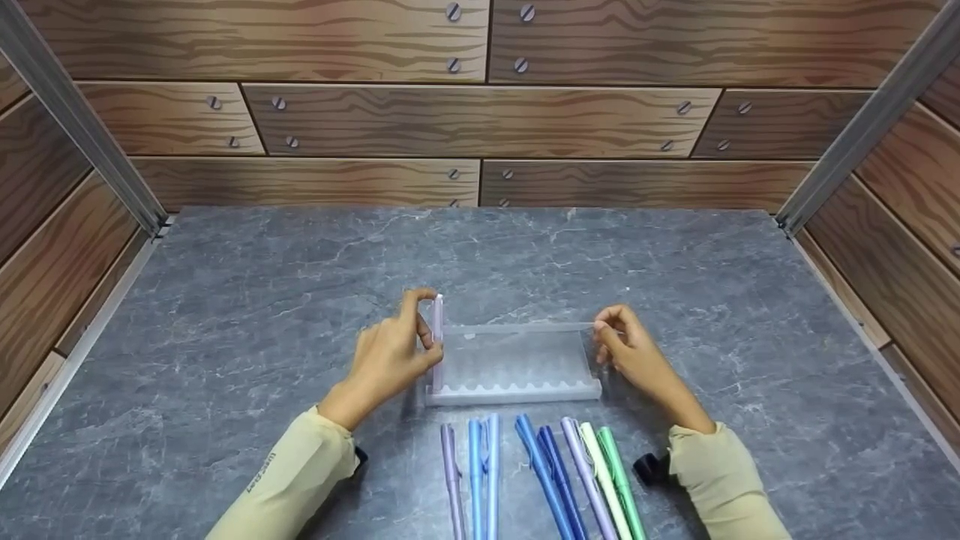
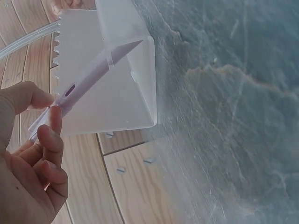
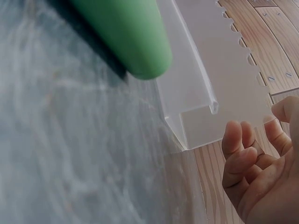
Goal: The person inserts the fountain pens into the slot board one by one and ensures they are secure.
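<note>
A translucent plastic pen stand (image 1: 517,358) with a scalloped front ledge and a notched top edge stands in the middle of the table. At its left end my left hand (image 1: 390,349) pinches a light purple pen (image 2: 86,81) between thumb and fingers. The pen leans upright along the stand's side, its lower end inside the front ledge. My right hand (image 1: 634,352) pinches the top right corner of the stand with thumb and index finger, the other fingers curled beside it, as the right wrist view shows.
Nearer to me lie a purple pen (image 1: 451,476), a blue pen (image 1: 476,476) and a periwinkle pen (image 1: 492,472). To their right are several more, among them a dark blue pen (image 1: 561,480), a pale green pen (image 1: 606,480) and a green pen (image 1: 622,480). Wood-patterned panels (image 1: 480,120) enclose the table.
</note>
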`<state>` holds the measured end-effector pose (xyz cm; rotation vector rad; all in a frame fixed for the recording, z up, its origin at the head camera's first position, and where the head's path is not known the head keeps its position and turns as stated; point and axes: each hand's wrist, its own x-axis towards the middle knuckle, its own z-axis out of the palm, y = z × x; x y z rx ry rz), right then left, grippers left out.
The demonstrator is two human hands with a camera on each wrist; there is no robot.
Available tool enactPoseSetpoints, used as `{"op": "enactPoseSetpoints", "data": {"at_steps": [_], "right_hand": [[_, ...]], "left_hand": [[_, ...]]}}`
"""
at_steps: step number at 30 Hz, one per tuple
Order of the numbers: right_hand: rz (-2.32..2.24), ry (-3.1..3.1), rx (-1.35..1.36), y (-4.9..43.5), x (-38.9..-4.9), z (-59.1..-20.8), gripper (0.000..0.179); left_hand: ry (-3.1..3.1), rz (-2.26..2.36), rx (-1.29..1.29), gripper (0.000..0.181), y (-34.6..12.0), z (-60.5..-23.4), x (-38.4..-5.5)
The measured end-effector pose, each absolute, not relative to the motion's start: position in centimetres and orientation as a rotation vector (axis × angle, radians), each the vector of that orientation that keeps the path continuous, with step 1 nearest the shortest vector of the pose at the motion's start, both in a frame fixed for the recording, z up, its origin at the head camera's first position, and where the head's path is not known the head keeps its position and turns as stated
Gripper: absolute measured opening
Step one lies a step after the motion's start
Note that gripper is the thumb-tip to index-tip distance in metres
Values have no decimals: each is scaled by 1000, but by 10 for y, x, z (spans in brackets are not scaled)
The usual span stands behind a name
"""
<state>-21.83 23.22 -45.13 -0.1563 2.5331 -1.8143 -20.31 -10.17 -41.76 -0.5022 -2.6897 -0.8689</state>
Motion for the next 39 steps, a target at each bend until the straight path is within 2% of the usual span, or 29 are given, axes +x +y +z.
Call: {"op": "enactPoseSetpoints", "data": {"at_steps": [15,24,39], "right_hand": [[-1793,2550,-161,233,-219,-454,14],[-1779,2560,-176,233,-219,-452,14],[-1721,2633,-187,232,-219,-453,11]], "left_hand": [[-2748,-920,-491,60,-104,-417,-203],[-2720,-855,-516,67,-102,-416,-200],[-2788,-855,-597,72,-99,-406,-171]]}}
